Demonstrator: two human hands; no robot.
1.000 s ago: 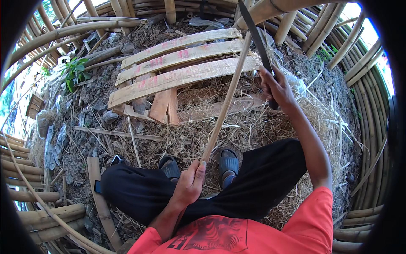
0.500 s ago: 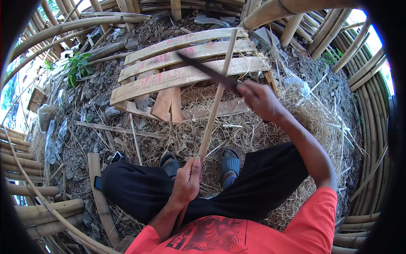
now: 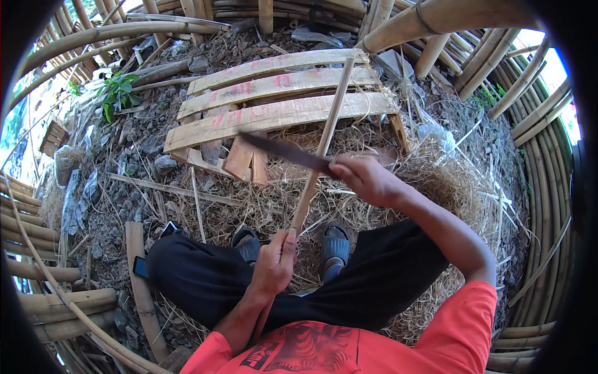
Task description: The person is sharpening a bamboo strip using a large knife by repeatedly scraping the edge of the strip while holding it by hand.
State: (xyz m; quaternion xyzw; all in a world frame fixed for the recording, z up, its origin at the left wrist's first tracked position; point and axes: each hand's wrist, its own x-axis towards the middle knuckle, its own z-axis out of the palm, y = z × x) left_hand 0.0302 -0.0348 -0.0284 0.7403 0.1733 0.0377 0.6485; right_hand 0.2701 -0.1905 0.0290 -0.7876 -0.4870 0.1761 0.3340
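Note:
A long pale bamboo strip [image 3: 324, 138] slants from my lap up toward the wooden slats. My left hand [image 3: 275, 264] is closed round its lower part, thumb along the top. My right hand [image 3: 366, 179] grips a long dark-bladed knife [image 3: 283, 150] by its handle, which the fingers hide. The blade points to the far left and crosses the strip a little above its middle; whether the edge touches the strip I cannot tell. Curly shavings [image 3: 367, 219] lie on the ground under both hands.
Ahead stands a low slatted wooden pallet [image 3: 283, 115]. A bamboo pole [image 3: 144, 293] lies by my left knee, with a phone [image 3: 141, 268] on it. Bamboo fencing [image 3: 548, 187] rises on the right, and a thick bamboo beam [image 3: 448, 20] crosses at the top right.
My right hand has brought the knife down the strip, toward me and slightly left. My left hand keeps its grip in nearly the same place.

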